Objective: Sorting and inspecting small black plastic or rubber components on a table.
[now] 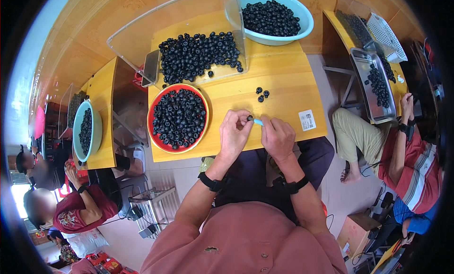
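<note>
Between the thumb and fingertips of my left hand (pixel 235 132) is a small black ring-shaped piece (pixel 250 118). My right hand (pixel 278 137) pinches a slim light-blue tool (pixel 258 122), whose tip meets the black piece; its exact kind is hidden by the fingers. Both hands are over the front edge of the yellow wooden table (pixel 279 75). Three loose black pieces (pixel 260 99) lie just beyond them. To the left of my left hand stands a red bowl with a yellowish rim (pixel 206 114), full of similar black pieces (pixel 178 118).
Behind the bowl, a clear plastic bin (pixel 189 4) holds many black pieces. A light-blue basin (pixel 309 23) of them stands at the far edge. A white label (pixel 307 120) is stuck at the table's right. People work at side tables with a metal tray (pixel 378 114) and another basin (pixel 98 132).
</note>
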{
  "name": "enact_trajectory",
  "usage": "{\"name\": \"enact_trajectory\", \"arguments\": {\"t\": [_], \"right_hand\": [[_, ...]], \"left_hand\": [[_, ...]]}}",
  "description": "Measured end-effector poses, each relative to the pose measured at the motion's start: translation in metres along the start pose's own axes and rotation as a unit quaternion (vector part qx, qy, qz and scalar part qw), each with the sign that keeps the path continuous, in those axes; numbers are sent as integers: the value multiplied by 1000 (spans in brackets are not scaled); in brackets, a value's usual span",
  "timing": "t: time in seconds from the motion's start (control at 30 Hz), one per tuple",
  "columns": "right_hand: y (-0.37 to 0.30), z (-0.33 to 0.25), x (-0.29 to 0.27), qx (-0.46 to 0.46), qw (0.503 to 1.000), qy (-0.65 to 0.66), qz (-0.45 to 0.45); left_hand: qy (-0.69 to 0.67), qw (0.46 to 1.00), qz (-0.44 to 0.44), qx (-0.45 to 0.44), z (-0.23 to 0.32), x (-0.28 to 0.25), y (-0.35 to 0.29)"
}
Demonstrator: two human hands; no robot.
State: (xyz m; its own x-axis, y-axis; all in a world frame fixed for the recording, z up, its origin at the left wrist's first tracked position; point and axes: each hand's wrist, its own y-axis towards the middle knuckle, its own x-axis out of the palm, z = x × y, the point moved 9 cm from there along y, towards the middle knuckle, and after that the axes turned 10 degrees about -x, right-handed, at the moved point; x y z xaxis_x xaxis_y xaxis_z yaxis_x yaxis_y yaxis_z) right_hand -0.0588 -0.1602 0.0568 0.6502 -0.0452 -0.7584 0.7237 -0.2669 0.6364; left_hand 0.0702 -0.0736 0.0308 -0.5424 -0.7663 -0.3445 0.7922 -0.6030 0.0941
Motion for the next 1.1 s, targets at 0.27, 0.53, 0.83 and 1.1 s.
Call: {"name": "enact_trajectory", "arguments": {"t": [0.27,0.53,0.83,1.1], "right_hand": [[3,1,2,24,1000,8,13],[-4,7,-4,30,999,-17,23],[-5,7,-9,35,998,-15,52],[-14,43,-18,123,988,13,89]], "left_hand": [[-14,1000,13,-19,0,-4,-1],[100,980,119,127,45,-69,-18],[227,960,133,100,40,-112,6],[177,979,-48,85,36,16,40]]}}
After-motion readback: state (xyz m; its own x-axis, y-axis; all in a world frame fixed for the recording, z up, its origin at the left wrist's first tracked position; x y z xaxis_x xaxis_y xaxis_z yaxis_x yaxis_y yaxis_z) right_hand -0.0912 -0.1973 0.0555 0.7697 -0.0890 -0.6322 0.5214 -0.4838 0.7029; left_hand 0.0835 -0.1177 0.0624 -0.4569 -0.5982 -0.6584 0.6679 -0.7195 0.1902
